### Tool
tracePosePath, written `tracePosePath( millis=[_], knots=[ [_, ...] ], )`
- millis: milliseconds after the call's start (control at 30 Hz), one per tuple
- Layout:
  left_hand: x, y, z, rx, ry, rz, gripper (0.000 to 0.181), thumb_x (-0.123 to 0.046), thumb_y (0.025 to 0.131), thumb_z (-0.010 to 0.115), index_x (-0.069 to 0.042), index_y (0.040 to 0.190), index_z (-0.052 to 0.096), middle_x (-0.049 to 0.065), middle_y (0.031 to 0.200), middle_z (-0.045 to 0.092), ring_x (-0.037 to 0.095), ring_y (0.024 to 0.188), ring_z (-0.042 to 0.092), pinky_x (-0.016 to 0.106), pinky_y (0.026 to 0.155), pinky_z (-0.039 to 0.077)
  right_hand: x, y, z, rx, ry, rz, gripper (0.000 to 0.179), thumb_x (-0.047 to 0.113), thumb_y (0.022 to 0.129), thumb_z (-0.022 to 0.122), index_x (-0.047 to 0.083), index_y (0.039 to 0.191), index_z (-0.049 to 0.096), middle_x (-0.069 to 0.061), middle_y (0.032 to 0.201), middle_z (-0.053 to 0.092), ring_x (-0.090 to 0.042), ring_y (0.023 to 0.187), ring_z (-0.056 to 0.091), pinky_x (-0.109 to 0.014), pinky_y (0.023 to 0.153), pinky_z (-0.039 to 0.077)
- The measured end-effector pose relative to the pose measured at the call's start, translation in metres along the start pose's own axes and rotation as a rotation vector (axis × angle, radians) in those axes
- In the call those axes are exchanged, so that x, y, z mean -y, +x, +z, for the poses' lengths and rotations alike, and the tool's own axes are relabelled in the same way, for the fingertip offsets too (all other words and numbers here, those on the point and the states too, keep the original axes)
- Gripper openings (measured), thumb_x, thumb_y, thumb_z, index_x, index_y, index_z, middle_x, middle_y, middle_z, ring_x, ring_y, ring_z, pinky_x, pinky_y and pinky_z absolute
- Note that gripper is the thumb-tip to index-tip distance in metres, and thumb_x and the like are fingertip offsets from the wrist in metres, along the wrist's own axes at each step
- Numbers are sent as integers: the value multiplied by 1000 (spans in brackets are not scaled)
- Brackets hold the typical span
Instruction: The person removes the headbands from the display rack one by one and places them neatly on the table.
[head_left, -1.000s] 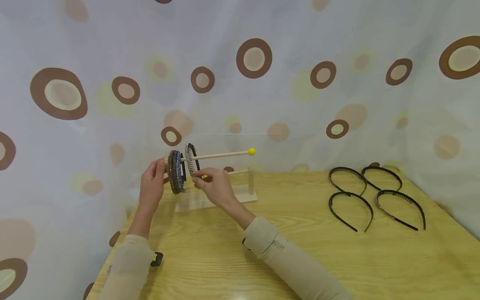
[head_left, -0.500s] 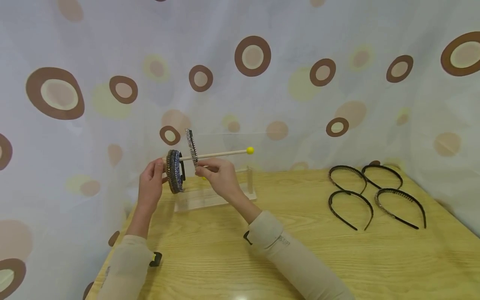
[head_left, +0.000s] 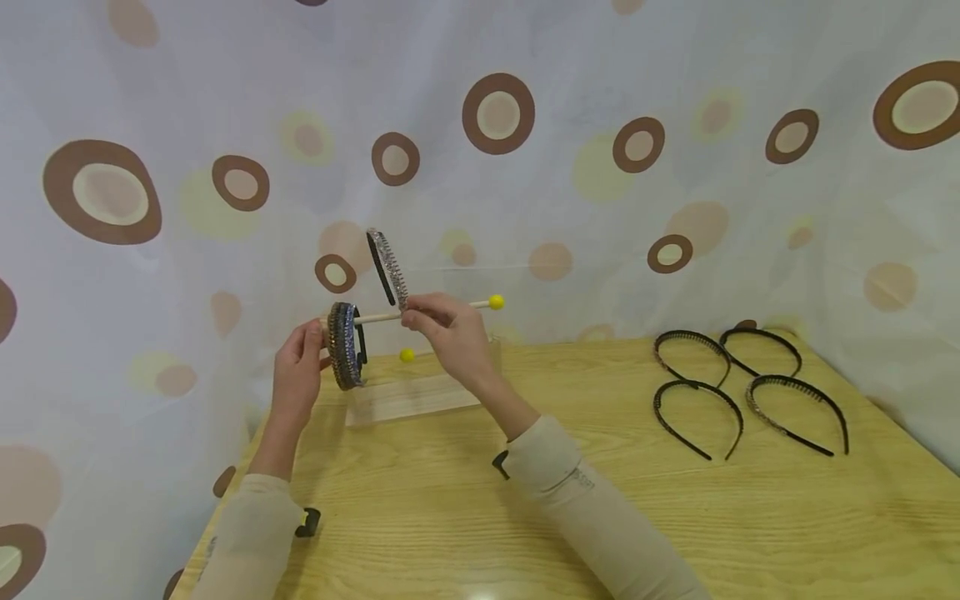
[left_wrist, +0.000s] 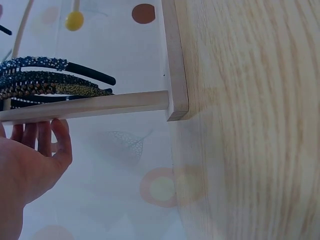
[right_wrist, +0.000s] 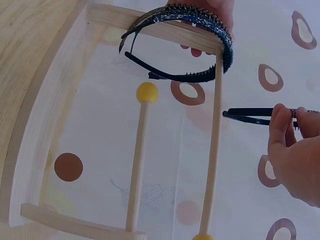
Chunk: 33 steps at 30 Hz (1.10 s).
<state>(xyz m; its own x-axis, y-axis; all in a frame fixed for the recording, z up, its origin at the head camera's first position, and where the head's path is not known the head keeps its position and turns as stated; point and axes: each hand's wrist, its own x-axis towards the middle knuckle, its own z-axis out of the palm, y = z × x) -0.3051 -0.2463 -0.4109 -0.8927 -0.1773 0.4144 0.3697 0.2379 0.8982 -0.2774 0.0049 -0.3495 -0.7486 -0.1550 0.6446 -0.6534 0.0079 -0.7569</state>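
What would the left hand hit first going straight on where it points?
The post, which the left hand touches; beyond it, probably the hung headbands, though depth is unclear.

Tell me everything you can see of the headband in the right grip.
The headband is slim and black, apparently plastic, with a silvery, glittering strip and a row of small comb-like teeth. The right grip pinches it. In the head view it leans, nearly edge-on, with most of it above the upper yellow-tipped peg; one black end points down. Whether it touches the peg isn't clear.
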Motion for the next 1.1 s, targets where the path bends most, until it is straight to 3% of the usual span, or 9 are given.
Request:
tracePosePath(
  millis=[100,333,467,600,867,1100],
  knots=[
    [-2,0,3,5,-7,7,63,-55,106,43,-2,139,56,11,121,58,19,115,55,27,89,56,7,1,-8,-16,-18,-17,22,9,99,69,-3,117,72,-11,99,73,-21,88,69,-31,80,59],
    [-7,0,5,19,10,11,64,-55,106,42,-2,141,55,12,120,57,20,117,55,28,90,56,18,-1,-31,-71,-12,10,21,12,101,67,0,118,71,-7,88,69,-20,72,61,-30,58,55],
    [-9,0,5,20,14,1,65,-55,106,41,-2,142,54,12,120,57,20,117,55,32,93,56,18,0,-52,-126,61,-23,20,7,102,64,-5,118,67,-12,95,69,-23,73,62,-27,62,54],
    [-8,-2,7,41,-4,-16,64,-53,107,40,-2,143,53,13,122,57,21,118,54,40,98,54,14,-1,-83,-200,68,-32,21,6,104,61,-8,120,64,-16,100,67,-24,75,62,-24,65,52],
    [-6,-5,3,23,32,-27,63,-53,108,38,-5,146,52,14,128,56,24,122,53,30,93,55,5,-15,-138,-313,-89,27,25,13,98,71,-1,118,68,-12,100,67,-22,75,65,-25,68,55],
    [-10,-5,2,19,14,-46,59,-48,109,39,-2,143,53,9,122,56,16,115,54,23,88,55,1,-33,-182,-335,-164,80,28,15,94,77,-1,115,64,-15,106,66,-22,76,66,-24,68,55]
  ],
)
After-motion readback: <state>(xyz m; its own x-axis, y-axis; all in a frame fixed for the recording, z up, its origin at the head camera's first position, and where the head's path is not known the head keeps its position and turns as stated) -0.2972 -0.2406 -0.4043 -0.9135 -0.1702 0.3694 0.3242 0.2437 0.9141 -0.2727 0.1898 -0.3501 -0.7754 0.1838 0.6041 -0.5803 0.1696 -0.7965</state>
